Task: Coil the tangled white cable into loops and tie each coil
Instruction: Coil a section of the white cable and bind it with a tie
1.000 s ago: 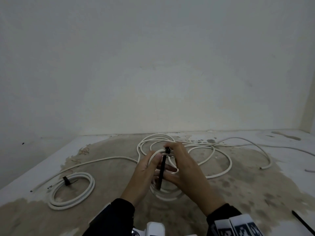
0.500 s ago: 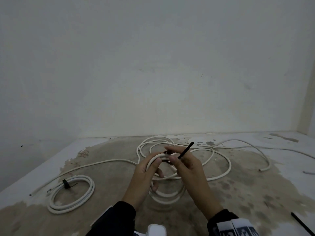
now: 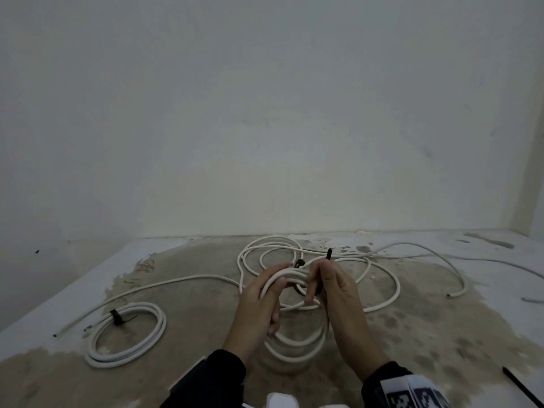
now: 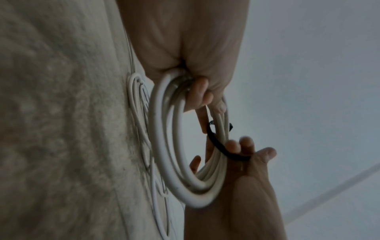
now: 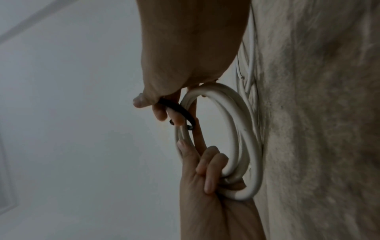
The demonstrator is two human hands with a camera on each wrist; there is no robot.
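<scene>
My left hand (image 3: 265,295) grips a small coil of white cable (image 3: 297,346) held just above the floor, fingers curled round its strands (image 4: 197,92). A black tie (image 4: 222,147) is looped round the coil's top. My right hand (image 3: 323,278) pinches that tie (image 5: 176,110) between thumb and fingers, and the tie's tail (image 3: 329,254) sticks up past the knuckles. Behind the hands the rest of the white cable (image 3: 388,278) lies tangled on the floor.
A finished coil (image 3: 126,337) with a black tie (image 3: 117,318) lies on the floor at the left. One spare black tie (image 3: 521,390) lies at the near right. A plain wall (image 3: 265,113) rises close behind the stained floor (image 3: 441,334).
The tie's tail swung from pointing down toward me, out to the right, and now stands up behind my right hand. The loop round the coil has drawn in. My left hand kept its grip.
</scene>
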